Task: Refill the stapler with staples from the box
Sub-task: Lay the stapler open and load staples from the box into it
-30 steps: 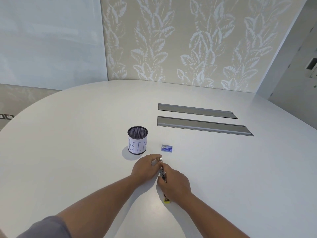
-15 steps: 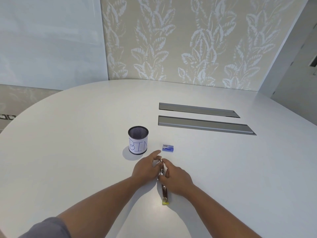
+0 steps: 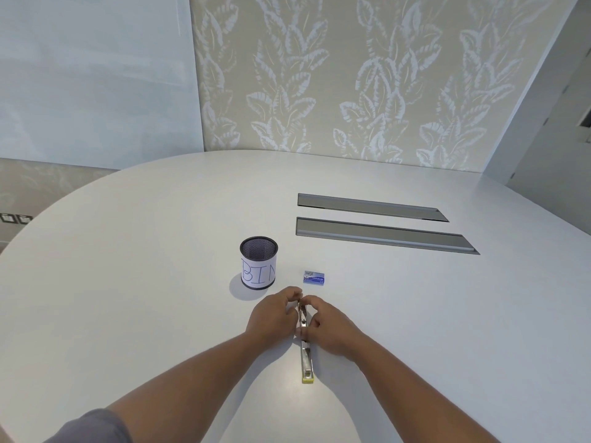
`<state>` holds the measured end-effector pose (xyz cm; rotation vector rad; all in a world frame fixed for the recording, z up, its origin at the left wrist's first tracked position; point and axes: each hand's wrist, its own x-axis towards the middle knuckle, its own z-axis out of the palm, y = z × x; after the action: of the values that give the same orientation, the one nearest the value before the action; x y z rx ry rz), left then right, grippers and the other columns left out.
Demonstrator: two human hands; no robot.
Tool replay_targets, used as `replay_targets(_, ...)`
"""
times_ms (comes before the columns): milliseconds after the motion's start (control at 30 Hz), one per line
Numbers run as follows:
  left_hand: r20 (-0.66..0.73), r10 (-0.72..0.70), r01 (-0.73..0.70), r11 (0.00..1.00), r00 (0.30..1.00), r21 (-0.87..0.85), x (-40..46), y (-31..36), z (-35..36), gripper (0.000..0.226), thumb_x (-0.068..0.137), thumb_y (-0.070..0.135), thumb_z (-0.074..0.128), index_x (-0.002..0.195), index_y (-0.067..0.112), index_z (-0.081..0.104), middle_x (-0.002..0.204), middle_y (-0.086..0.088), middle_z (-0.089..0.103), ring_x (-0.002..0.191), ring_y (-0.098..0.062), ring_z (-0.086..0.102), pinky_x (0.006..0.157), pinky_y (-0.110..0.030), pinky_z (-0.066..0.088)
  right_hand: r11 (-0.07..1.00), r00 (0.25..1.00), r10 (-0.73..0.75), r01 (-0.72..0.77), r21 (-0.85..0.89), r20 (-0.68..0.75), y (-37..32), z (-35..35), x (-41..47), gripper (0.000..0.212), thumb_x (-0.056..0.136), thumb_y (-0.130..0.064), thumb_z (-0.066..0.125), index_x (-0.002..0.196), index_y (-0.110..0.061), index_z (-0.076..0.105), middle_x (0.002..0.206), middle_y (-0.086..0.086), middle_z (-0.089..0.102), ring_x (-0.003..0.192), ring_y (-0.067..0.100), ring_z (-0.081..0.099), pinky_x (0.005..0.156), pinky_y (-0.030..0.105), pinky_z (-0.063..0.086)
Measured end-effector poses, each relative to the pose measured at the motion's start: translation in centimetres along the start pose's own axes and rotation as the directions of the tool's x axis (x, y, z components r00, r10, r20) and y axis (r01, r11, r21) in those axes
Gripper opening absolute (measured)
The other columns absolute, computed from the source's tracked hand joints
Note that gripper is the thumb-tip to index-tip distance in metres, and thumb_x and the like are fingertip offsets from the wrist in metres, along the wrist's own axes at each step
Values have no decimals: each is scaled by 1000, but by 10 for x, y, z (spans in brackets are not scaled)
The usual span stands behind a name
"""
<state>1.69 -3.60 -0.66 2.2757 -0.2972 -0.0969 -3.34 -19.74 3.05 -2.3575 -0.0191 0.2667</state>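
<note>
The stapler [image 3: 306, 358] lies flat on the white table [image 3: 128, 298], swung fully open into one long metal strip with a yellow end nearest me. My left hand [image 3: 271, 318] pinches its far half from the left side. On the other side, my right hand [image 3: 329, 327] grips the same half, thumb on the hinge area. A small blue staple box [image 3: 314, 278] rests closed on the table just beyond my hands, touching neither.
A black mesh cup [image 3: 258, 262] with a paper label reading BIN stands left of the staple box. Two long grey cable hatches [image 3: 380, 235] are set into the table farther back on the right.
The stapler has gone from held partly raised between my hands to lying fully unfolded and flat. My right hand slid up from its near half to the far half.
</note>
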Motion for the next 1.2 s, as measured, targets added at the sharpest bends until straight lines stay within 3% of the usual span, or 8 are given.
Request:
replay_targets(267,-48,8,-7,1000,999,27,-1,1,3,47,83,33,49,128,44,57,119,25,69,102,-2,64,80,-20,43,999,992,29,-30,-10,-125,2,9,-4,36,81,-39,77,109,-39,54,59,-17,59,62,5,51,66,33,43)
replay_targets(467,-57,17,-15,999,998,38,0,1,3,44,85,35,53,127,44,60,118,21,71,106,-7,66,84,-23,47,999,970,21,-14,32,-241,4,16,-9,40,74,-38,79,104,-45,55,93,-21,61,71,3,54,67,29,44)
replay_targets(633,-56,63,-59,996,996,73,-1,2,3,51,84,43,47,133,43,60,129,16,68,118,-9,62,98,-31,50,998,955,-14,32,55,-297,7,27,-17,33,75,-31,72,101,-41,54,71,-22,64,62,5,59,69,34,52)
replay_targets(733,-49,72,-68,995,996,73,-2,3,2,53,82,46,46,133,46,59,130,16,68,118,-8,63,94,-27,49,991,942,-41,79,103,-333,7,30,-20,37,77,-26,72,101,-42,49,86,-19,66,63,8,61,69,35,53)
replay_targets(867,-54,64,-61,996,996,66,-3,2,2,55,79,48,45,132,47,60,130,17,68,119,-7,62,95,-27,49,991,936,-58,96,92,-346,8,31,-20,21,75,-30,72,86,-36,55,75,-16,66,64,7,59,63,29,48)
replay_targets(1000,-70,40,-38,999,997,37,-2,2,3,50,82,41,47,129,46,63,129,20,68,119,-6,62,97,-24,47,985,943,-84,127,113,-321,11,23,-18,18,76,-28,78,82,-33,62,86,-12,66,75,7,65,74,35,55)
replay_targets(1100,-82,6,-6,1000,997,8,0,2,2,45,85,33,50,125,44,65,127,22,68,119,-4,62,93,-20,43,972,957,-118,166,167,-264,15,15,-19,19,78,-16,81,86,-28,68,91,-3,66,81,23,71,82,46,58)
replay_targets(1200,-72,-43,42,999,996,-15,1,7,1,44,83,35,50,122,44,67,125,24,68,116,-3,62,92,-21,43,969,942,-143,196,150,-302,18,16,-20,15,79,-16,82,86,-23,72,89,-5,66,79,15,66,83,45,56)
